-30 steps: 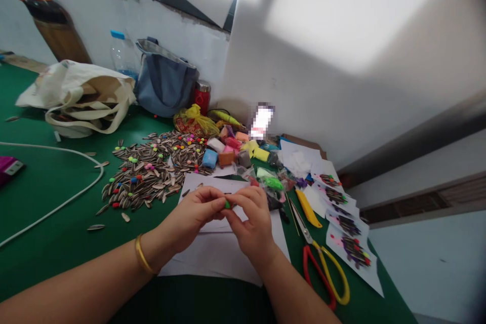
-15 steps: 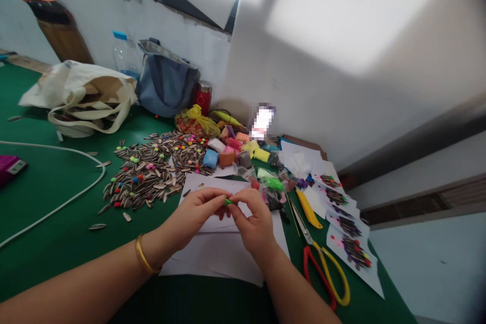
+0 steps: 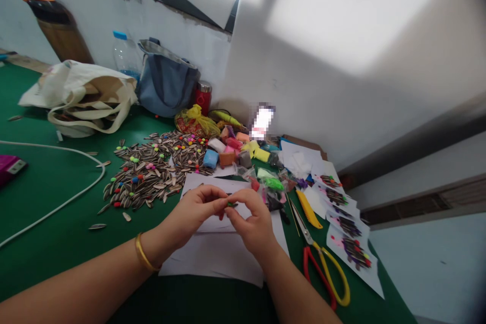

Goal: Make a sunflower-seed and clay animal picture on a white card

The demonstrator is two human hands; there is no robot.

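Note:
My left hand [image 3: 199, 211] and my right hand [image 3: 252, 220] meet above white paper [image 3: 224, 258], fingertips pinched together. Between them is a small bit of green clay [image 3: 230, 204] with a dark tip beside it, perhaps a sunflower seed. Fingers cover most of it. A spot of red shows just below the fingertips; what it belongs to is hidden. To the left lies a heap of striped sunflower seeds [image 3: 152, 174] dotted with small coloured clay balls. Coloured clay packs [image 3: 227, 158] are behind the hands, with an opened bright green pack [image 3: 273, 184] among them.
Scissors with red and yellow handles [image 3: 309, 243] and a yellow cutter [image 3: 309, 208] lie on the right. Beyond them, seed-covered paper sheets [image 3: 355, 253] line the table edge. A blue bag [image 3: 165, 83], cloth bag [image 3: 87, 96] and phone [image 3: 261, 121] stand behind; a white cable [image 3: 76, 197] curves left.
The fingertips have shifted slightly around the green clay. Less green shows now, and a dark tip has come into sight beside it. Everything else stays put.

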